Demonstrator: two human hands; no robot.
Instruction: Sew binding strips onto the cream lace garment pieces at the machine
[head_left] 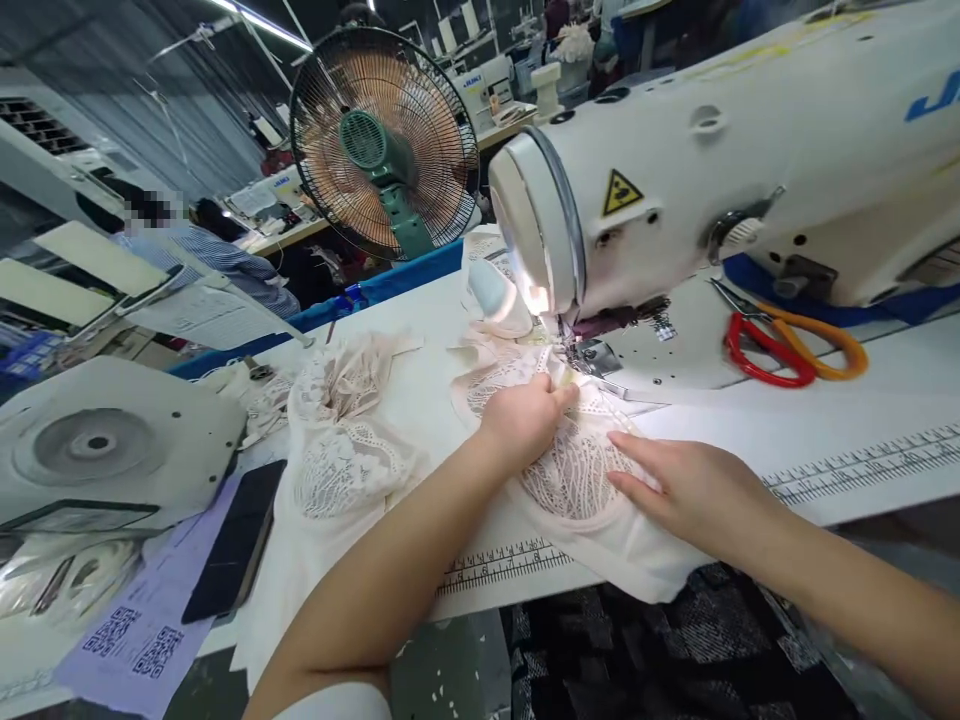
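Note:
A pale pink lace bra (pixel 574 475) lies under the presser foot (pixel 581 355) of a white sewing machine (pixel 675 170), its lower band hanging over the table's front edge. My left hand (pixel 529 420) is closed on the bra's upper cup edge, just in front of the needle area. The fingertips there are partly hidden. On the cup's right side rests my right hand (pixel 690 490), fingers stretched out and apart on the fabric. More pale lace bras (pixel 345 460) lie heaped left of my left arm.
Scissors with red and orange handles (pixel 795 345) lie right of the needle area. A black phone (pixel 236 540) and a purple printed sheet (pixel 142 630) are at the left. A printed ruler (pixel 870 465) runs along the front edge. Behind stand a large fan (pixel 382 140) and a person in stripes (pixel 232 265).

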